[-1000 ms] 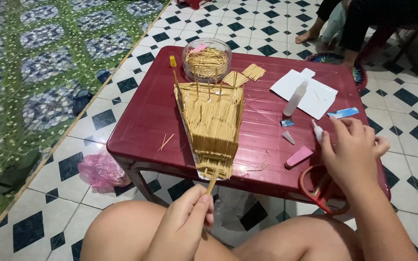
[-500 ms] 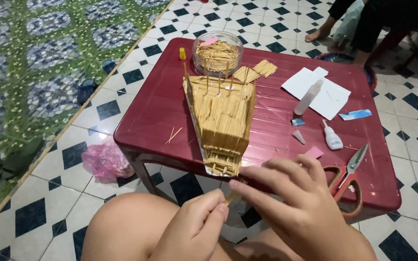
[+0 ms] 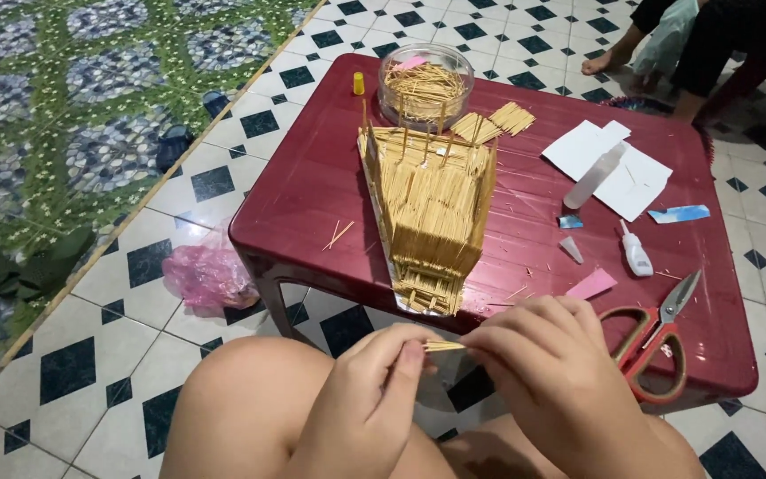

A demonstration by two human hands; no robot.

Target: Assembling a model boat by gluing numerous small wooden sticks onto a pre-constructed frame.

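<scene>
Checkered floor tiles are surrounding a low red table (image 3: 312, 177) bearing a largely built toothpick model (image 3: 432, 217). Near its front edge, the left hand (image 3: 365, 408) and right hand (image 3: 560, 390) are pinching one small stick bundle (image 3: 443, 346), not yet attached.

A: What sort of place are we looking at?

B: Home floor, someone sitting and doing hobby craft. White tiles with black diamonds (image 3: 223, 182) are running under a low dark-red plastic table (image 3: 312, 191), and a green patterned mat (image 3: 55, 115) is lying alongside.

A: Anything else pointing domestic?

B: Dark sandals (image 3: 175, 146) are sitting at the mat edge, a pink plastic bag (image 3: 206, 275) is lying on the tiles, and another person's bare foot (image 3: 609, 60) is resting nearby.
</scene>
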